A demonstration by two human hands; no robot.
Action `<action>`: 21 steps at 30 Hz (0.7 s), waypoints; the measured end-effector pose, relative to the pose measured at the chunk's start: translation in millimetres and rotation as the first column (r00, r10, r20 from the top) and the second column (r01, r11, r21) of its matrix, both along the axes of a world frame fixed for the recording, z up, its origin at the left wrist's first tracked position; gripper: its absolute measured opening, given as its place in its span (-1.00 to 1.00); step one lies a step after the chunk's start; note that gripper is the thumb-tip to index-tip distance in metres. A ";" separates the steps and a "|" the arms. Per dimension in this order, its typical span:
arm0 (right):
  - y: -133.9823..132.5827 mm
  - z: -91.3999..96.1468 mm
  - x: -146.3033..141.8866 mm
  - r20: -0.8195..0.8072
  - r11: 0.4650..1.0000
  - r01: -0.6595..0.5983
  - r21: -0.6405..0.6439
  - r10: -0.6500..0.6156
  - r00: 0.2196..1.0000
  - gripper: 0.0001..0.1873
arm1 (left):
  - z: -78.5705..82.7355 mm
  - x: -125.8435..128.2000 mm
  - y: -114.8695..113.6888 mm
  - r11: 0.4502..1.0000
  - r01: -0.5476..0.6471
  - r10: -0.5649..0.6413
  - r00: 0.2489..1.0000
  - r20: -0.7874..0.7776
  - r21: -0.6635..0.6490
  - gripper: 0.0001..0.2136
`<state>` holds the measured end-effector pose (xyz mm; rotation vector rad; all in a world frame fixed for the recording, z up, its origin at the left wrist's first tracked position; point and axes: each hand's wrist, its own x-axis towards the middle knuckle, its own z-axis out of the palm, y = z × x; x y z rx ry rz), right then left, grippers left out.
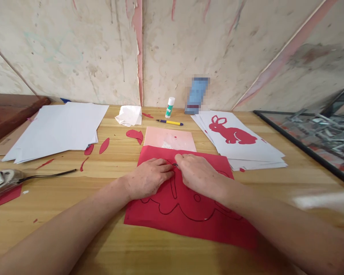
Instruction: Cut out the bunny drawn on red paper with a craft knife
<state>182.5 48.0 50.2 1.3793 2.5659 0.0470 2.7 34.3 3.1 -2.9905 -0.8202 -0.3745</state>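
Observation:
A sheet of red paper (pixel 172 214) with black drawn outlines lies on the table in front of me. My left hand (pixel 150 177) rests flat on its upper left part, fingers stretched toward the middle and pressing it down. Close beside those fingertips, my right hand (pixel 199 173) is closed around a small cutting blade (pixel 175 164), of which only a thin dark tip shows; the rest is hidden in the fist. The tip touches the paper at a drawn line. Under the paper's far edge sits a pink board (pixel 172 137).
White sheets (pixel 63 126) lie left, with a tape measure (pixel 4 181) nearer. Red scraps (pixel 104 146), crumpled tissue (pixel 129 115), a glue stick (pixel 170 107) and a yellow pen (pixel 170 122) are farther back. A red rabbit cutout (pixel 232 131) lies on white paper, right, near a black-edged frame (pixel 304 147).

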 end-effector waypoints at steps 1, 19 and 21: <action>0.8 0.8 0.2 0.000 1.000 -0.004 -0.004 0.004 1.000 -0.76 | 0.1 0.0 -0.3 1.000 0.006 -0.006 1.000 -0.001 -0.001 -0.71; -2.5 -1.9 7.1 -0.061 0.998 0.059 -0.022 -0.060 0.996 -0.81 | 12.0 -7.0 -1.8 0.993 0.023 -0.026 0.999 -0.022 -0.113 -0.62; -0.2 -2.4 7.1 -0.061 0.998 0.051 -0.031 -0.053 0.997 -0.81 | 12.4 -7.2 -1.7 0.992 0.023 -0.025 1.000 -0.011 -0.125 -0.63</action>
